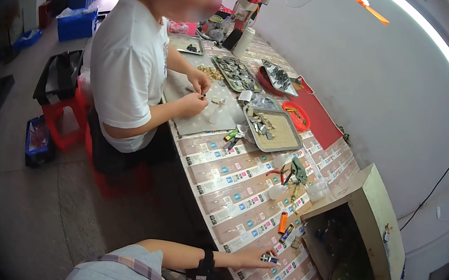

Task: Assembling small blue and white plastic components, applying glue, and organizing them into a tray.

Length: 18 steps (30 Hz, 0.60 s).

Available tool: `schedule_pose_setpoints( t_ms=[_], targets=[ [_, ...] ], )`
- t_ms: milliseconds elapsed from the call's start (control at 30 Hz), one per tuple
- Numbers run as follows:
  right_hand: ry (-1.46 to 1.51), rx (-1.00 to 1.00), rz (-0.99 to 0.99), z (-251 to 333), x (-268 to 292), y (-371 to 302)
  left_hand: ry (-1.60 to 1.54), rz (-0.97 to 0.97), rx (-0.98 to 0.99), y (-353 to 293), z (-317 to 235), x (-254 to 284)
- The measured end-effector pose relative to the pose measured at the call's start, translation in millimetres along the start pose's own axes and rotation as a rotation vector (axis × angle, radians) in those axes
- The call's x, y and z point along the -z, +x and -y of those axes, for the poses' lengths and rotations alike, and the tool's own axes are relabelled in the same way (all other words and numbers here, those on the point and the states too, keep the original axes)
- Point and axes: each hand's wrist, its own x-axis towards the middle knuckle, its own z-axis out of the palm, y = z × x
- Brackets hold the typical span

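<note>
My left hand [250,258] reaches over the table's near edge, a black band on its wrist. Its fingers are closed round a small blue and dark cylinder with a shiny part [269,258], which looks like a battery. Just beyond the fingertips lie a dark blue and yellow cylinder [286,233], an orange cylinder [282,223] and a small tan piece [296,242]. My right hand is outside the picture.
To the left, a co-worker in a white shirt [127,59] handles a small piece. Metal trays of flat dark pieces [272,146], red-handled pliers [285,176] and small white bottles [276,191] stand on the patterned table [212,186]. An open-fronted beige box [376,216] stands right.
</note>
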Motion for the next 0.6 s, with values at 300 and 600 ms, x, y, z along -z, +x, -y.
schedule_pose_setpoints(
  t_ms=[300,600],
  targets=[
    [0.504,0.025,0.037,116.0,52.4,-64.3,0.178,-0.081,-0.191,2.9,2.4,-0.7],
    [0.749,0.756,-0.251,308.0,190.2,-66.6,0.07,-0.049,-0.132,-5.4,-8.8,10.4]
  ],
)
